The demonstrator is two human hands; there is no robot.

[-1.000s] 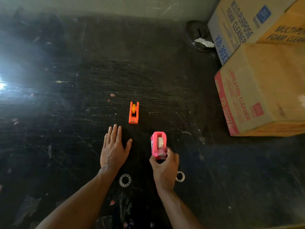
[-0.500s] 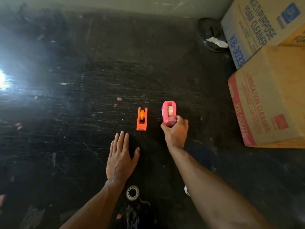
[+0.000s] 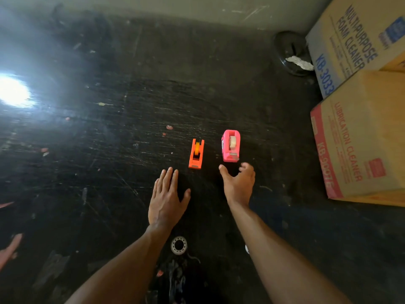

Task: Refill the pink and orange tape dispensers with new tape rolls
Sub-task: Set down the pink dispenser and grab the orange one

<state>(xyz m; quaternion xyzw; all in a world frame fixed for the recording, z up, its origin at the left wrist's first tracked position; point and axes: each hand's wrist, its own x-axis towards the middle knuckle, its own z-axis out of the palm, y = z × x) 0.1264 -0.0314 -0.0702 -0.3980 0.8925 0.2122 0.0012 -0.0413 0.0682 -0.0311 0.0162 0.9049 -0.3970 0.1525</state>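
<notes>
Nearest the camera, an empty tape core point(image 3: 179, 245) is seen lying on the dark, scratched desk point(image 3: 98, 172) between the two forearms. Beyond it, the left hand point(image 3: 167, 200) is laid flat on the desk, fingers spread and holding nothing, as it was half a second ago. The right hand point(image 3: 237, 183), which was then closed on the pink tape dispenser point(image 3: 231, 148), is now released and held open just short of it, no longer touching it. The pink tape dispenser is left standing on the desk with a pale tape roll point(image 3: 232, 141) seated in it. Just to its left, and apart from it, the orange tape dispenser point(image 3: 196, 153) is found unmoved, an orange roll point(image 3: 197, 147) seated in it. Well to the right of the pink tape dispenser, printed cardboard boxes point(image 3: 359, 148) are stacked, shut, so their contents cannot be told. Farther back, beside the boxes, a dark round dish point(image 3: 290, 52) is seen holding a crumpled white scrap point(image 3: 300, 61).
</notes>
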